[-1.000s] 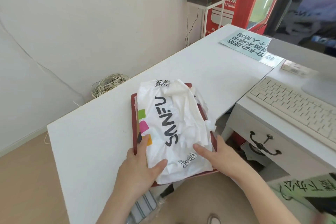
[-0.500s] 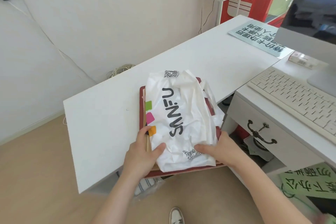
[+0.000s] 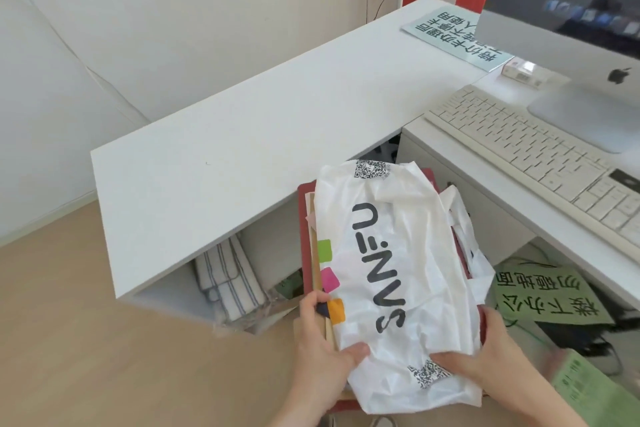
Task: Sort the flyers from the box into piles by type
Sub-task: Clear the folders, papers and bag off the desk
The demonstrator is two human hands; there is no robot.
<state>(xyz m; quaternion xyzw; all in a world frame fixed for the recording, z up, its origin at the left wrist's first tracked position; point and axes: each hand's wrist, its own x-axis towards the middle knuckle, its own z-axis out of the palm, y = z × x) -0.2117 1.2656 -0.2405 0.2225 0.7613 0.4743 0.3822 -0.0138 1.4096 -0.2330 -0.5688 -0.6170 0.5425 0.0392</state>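
A shallow dark red box (image 3: 305, 218) is held in the air in front of the white counter (image 3: 242, 135), mostly off its near edge. A crumpled white plastic bag (image 3: 398, 281) with black lettering, colour squares and QR codes lies on top and hides the box's contents; only tan sheet edges (image 3: 313, 253) show along the left side. My left hand (image 3: 322, 350) grips the box's near left corner, thumb on the bag. My right hand (image 3: 485, 357) grips the near right corner, thumb pressing the bag.
A keyboard (image 3: 540, 156) and a monitor (image 3: 571, 10) sit on the lower desk at right. A blue printed sign (image 3: 457, 35) lies at the counter's far end. Folded striped cloth (image 3: 228, 274) sits under the counter. Green signs (image 3: 543, 295) lie low at right.
The box with the bag has come off the counter towards me and now hangs past its near edge. Both hands kept their grip on its near corners.
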